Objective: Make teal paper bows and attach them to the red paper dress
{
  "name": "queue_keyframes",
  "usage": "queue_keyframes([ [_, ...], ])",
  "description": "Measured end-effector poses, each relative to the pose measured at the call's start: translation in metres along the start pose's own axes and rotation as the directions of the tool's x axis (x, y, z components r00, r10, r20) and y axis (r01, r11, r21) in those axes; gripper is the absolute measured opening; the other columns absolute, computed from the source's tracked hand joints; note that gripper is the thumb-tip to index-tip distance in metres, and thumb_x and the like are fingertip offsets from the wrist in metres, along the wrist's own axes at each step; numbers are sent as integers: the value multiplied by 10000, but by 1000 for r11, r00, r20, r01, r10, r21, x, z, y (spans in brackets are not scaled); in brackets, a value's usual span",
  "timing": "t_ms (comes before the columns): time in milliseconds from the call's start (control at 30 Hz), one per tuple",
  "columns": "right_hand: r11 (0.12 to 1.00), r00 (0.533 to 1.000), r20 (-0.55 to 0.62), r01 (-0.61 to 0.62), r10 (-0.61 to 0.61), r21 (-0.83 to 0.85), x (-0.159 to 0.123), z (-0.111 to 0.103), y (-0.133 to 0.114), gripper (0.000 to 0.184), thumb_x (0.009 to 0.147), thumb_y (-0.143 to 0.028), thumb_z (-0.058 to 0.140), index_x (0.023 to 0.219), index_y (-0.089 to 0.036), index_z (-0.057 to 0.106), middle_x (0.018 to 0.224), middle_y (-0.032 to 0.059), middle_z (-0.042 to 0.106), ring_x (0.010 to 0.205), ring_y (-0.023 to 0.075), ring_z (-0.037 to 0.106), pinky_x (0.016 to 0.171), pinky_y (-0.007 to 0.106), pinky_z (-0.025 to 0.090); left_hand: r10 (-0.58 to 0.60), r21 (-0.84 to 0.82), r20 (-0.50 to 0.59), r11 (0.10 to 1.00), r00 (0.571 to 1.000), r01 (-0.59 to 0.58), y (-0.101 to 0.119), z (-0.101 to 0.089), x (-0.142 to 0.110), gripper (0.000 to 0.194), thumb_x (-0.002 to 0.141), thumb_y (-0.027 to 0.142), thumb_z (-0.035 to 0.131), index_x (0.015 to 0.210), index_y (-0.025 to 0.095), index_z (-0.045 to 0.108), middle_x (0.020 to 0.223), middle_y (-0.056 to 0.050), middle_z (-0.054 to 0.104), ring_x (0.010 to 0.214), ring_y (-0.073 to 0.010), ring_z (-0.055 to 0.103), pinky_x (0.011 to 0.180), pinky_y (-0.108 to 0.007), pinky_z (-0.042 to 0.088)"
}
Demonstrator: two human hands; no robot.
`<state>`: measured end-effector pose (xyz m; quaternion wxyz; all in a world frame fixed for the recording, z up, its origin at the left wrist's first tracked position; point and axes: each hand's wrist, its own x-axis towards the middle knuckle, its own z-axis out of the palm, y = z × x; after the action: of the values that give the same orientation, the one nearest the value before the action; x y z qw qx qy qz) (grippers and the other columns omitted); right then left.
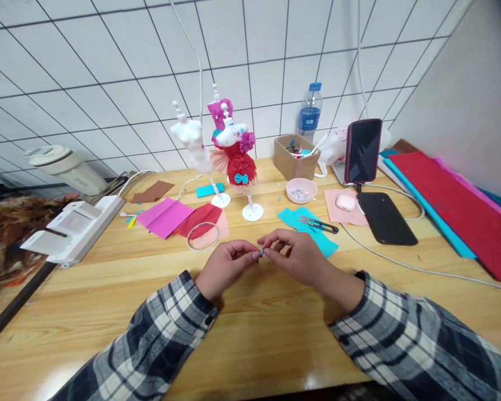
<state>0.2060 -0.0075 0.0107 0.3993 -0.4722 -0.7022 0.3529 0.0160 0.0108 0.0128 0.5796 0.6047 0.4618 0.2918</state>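
Observation:
My left hand [231, 264] and my right hand [296, 255] meet fingertip to fingertip over the middle of the table. Both pinch a tiny blue piece [261, 252], which looks like crepe paper; most of it is hidden by the fingers. Just beyond my right hand lies a turquoise paper sheet [323, 240] with black-handled thread snips [318, 224] on top. A silver ring [203, 236] rests past my left hand, partly over red paper [198, 219]. Behind them stands a small white dress form [234, 135] in a red paper dress with a turquoise bow [241, 179].
A pink bowl [301, 191] of small shiny bits sits before a cardboard box [294, 159]. Right are two phones [362, 150], a pink earbud case [345, 202], a cable and stacked coloured paper [451, 209]. Left are magenta paper [165, 215], a power strip [86, 231] and a cup [69, 169].

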Motion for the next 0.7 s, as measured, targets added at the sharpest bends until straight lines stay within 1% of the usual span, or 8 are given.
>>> queue_keyframes([
  [100,991,995,21,-103,101,82,1,2,0,37,767,-185,608,797,-181,629,723,-13,660,637,105,599,554,206,477,117,198,-45,974,992,-106,1,1,-1,215,760,358,681,774,145,706,744,-43,706,715,-169,614,682,-270,468],
  [200,967,990,18,-139,138,211,3,3,0,69,745,-195,620,802,-178,585,744,-7,630,669,111,598,539,208,493,233,343,-51,917,971,-202,1,1,-2,179,792,324,647,773,155,701,781,-55,716,755,-181,633,726,-281,481],
  [267,935,985,44,-173,168,308,3,3,0,124,740,-212,624,837,-180,554,760,-2,615,673,116,599,505,205,499,282,380,-34,891,959,-248,2,0,-2,168,813,310,626,785,161,697,806,-61,720,772,-183,643,746,-288,489],
  [333,924,984,48,-179,173,337,3,3,0,154,739,-214,625,865,-181,541,767,-1,609,681,119,603,484,195,494,316,393,-2,873,949,-290,3,-1,-3,172,835,311,604,831,168,699,853,-68,724,807,-188,651,766,-295,495],
  [433,974,995,-15,-95,100,205,1,3,-2,108,762,-190,614,862,-186,574,769,-2,624,704,114,605,506,180,475,373,433,14,834,928,-342,2,0,-3,169,825,319,633,879,174,699,896,-73,724,848,-197,656,787,-308,500],
  [567,998,999,-40,3,0,68,-2,4,-4,39,811,-202,597,834,-199,629,747,-7,645,680,110,602,518,185,456,462,521,-44,767,886,-374,-1,1,-2,109,813,281,656,836,184,700,854,-69,725,810,-190,660,762,-310,506],
  [633,999,996,-81,35,-31,39,-2,3,-4,68,819,-217,601,869,-199,644,790,9,660,685,116,602,532,199,463,507,551,-49,733,861,-400,-1,1,-1,98,818,272,652,805,189,702,844,-71,726,816,-192,662,767,-317,507],
  [700,998,992,-106,65,-64,0,-2,2,-3,183,813,-244,623,989,-198,644,910,37,672,713,124,603,566,223,478,546,587,-39,690,837,-422,-1,0,0,101,816,270,655,775,190,701,816,-72,725,829,-202,664,777,-331,502],
])
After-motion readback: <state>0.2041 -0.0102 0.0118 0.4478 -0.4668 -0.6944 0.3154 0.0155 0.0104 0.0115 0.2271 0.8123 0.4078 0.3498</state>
